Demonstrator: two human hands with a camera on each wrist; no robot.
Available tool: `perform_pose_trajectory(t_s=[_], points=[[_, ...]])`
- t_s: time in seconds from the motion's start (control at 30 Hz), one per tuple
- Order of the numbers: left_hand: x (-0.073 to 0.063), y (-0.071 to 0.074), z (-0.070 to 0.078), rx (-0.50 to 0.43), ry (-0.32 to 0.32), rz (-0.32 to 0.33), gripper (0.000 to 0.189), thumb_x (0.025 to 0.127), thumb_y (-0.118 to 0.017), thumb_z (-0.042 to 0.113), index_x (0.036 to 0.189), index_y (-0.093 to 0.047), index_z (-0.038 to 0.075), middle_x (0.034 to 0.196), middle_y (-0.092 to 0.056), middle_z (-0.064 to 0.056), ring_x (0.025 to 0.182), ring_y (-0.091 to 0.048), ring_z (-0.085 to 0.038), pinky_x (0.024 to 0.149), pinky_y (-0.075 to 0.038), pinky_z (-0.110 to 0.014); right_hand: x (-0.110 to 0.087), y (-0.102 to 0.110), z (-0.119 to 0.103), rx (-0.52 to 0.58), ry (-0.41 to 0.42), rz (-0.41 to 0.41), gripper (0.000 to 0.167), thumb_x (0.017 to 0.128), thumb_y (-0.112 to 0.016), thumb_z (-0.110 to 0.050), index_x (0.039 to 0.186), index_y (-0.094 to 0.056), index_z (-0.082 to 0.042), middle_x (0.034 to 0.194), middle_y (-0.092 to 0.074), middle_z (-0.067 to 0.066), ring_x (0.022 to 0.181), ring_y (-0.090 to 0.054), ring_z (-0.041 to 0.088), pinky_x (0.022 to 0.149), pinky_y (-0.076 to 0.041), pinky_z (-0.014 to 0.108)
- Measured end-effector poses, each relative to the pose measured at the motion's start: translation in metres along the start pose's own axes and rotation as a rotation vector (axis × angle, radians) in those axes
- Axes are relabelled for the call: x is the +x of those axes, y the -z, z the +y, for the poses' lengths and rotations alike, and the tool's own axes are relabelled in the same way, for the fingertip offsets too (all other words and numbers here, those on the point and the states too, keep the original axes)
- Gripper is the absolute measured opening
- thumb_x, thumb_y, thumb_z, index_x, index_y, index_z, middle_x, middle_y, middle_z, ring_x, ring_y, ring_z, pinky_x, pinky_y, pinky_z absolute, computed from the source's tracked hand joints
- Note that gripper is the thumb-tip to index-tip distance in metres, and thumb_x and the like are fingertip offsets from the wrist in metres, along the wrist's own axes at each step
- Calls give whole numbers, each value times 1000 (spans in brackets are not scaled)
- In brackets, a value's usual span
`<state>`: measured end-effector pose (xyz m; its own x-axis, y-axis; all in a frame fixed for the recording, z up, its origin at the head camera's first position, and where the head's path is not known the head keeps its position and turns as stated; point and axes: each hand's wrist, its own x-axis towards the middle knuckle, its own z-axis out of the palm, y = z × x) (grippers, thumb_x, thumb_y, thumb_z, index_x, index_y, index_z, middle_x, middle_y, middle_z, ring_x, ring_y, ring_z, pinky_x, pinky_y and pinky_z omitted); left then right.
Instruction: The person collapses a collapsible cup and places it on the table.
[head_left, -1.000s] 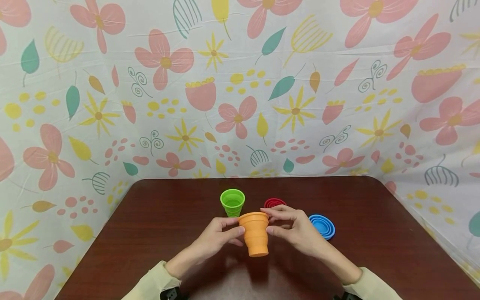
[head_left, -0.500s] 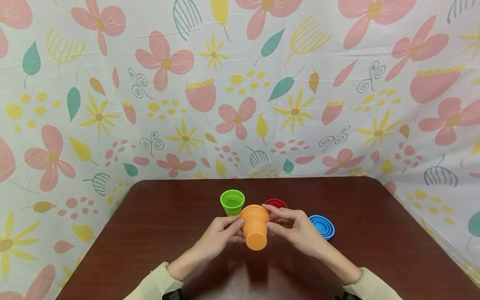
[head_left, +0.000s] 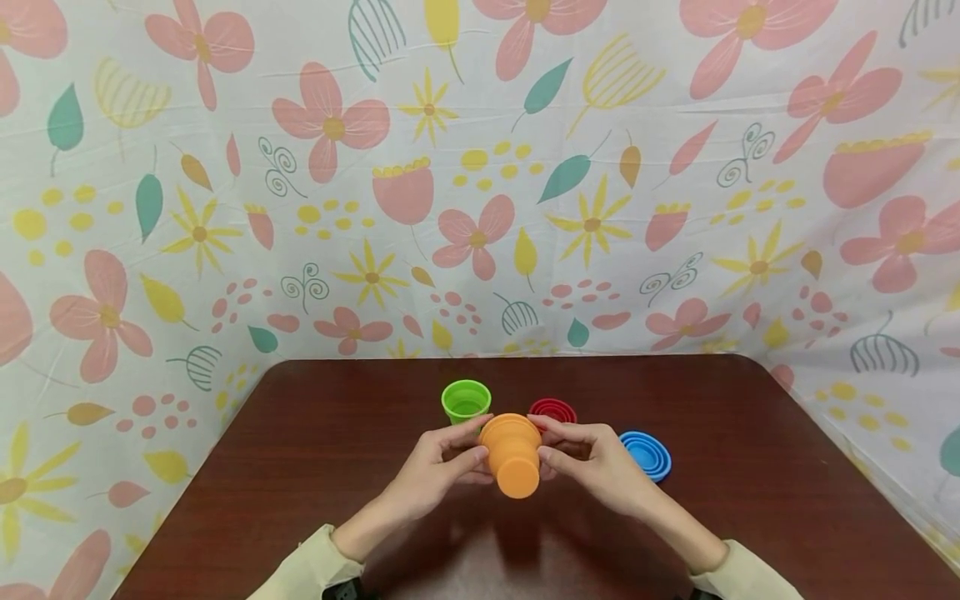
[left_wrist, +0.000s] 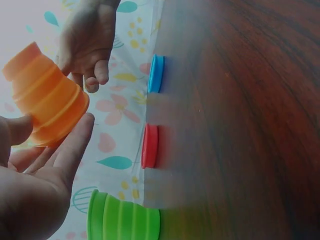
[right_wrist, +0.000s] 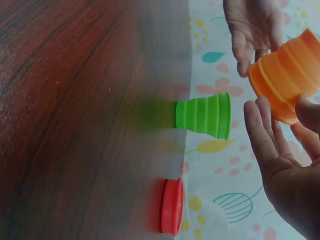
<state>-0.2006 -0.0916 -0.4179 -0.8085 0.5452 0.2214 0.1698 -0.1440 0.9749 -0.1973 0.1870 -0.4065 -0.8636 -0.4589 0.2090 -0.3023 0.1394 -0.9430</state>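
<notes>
Between both hands, above the table, an orange collapsible cup [head_left: 513,450] is stretched to its full height. Its base tips toward the head camera and its wide rim points away. The left hand [head_left: 426,473] pinches the cup's left side, thumb on the ribbed wall and fingers near the rim. On the opposite side, the right hand [head_left: 603,467] grips it likewise with thumb and fingers. In the left wrist view, the cup's stepped wall [left_wrist: 50,97] shows from the side, and its inside is hidden.
Behind the hands stands an expanded green collapsible cup [head_left: 466,400], partly covered by the left fingers. A flattened red cup [head_left: 553,410] lies behind the right hand, and a flattened blue cup [head_left: 646,456] lies to its right. A floral cloth [head_left: 480,167] hangs behind the table [head_left: 315,450].
The orange cup has tilted from nearly upright, its base swinging up toward the head camera so that the bottom now shows. Both hands have kept hold of it and stay in nearly the same place.
</notes>
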Motion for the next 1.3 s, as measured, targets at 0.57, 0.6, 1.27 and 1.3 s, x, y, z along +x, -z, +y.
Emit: perform_pose_trajectory(t_s=[0.57,0.6,1.27,1.3], points=[[3,-5,0,16,6,47,44,109,-60,13,150,-55,-4,137,-65,-20,78,-77,-22,73,-66,-44,0,-8,-6,55,-69,-13,46,106,-67,-19,148,-59,-3,112,-75,17,81,-74,43,77,-65,50],[4,-5,0,15,8,47,44,109,-60,13,149,-55,-3,136,-65,-20,78,-77,-22,73,-66,-43,0,-8,-6,49,-71,-10,46,106,-66,-20,148,-59,-3,114,-75,17,80,-74,41,76,-65,51],[9,-9,1,35,8,49,38,106,-66,13,140,-66,-1,122,-72,-17,86,-75,-23,75,-63,-56,5,-8,-10,28,-60,-2,41,107,-65,-20,144,-64,-2,112,-76,17,75,-73,36,71,-65,49],[9,-9,2,35,8,47,37,105,-67,13,140,-66,-1,122,-72,-17,87,-75,-23,75,-63,-55,5,-8,-9,29,-61,1,41,107,-65,-20,143,-65,-2,113,-76,17,75,-73,35,71,-65,48]])
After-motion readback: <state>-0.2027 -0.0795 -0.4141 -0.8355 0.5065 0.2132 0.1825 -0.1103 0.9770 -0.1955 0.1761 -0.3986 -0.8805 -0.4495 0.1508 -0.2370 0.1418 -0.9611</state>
